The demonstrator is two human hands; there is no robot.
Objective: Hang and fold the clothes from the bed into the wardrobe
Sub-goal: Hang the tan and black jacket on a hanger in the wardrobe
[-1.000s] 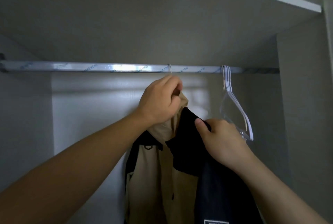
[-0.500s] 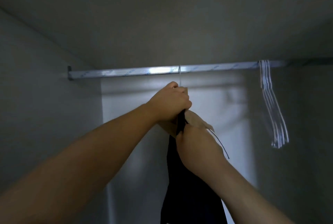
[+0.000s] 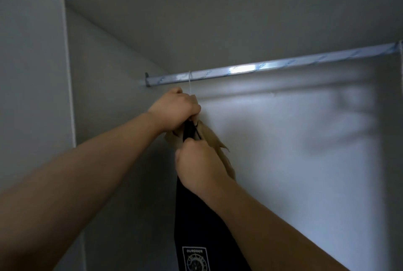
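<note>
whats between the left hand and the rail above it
In the head view, only the thin white hanger hook spans that gap, rising from the left hand gripping the jacket and looping over the rail.

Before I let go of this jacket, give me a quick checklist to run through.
1. Hanger hook over the rail: ok.
2. Left hand grips the jacket neck under the hook: ok.
3. Right hand holds the jacket lower down: ok.
4. Jacket seated evenly on the hanger: cannot tell, hands hide it.
5. Tan collar lying flat: not ok, it sticks out rightward.
</note>
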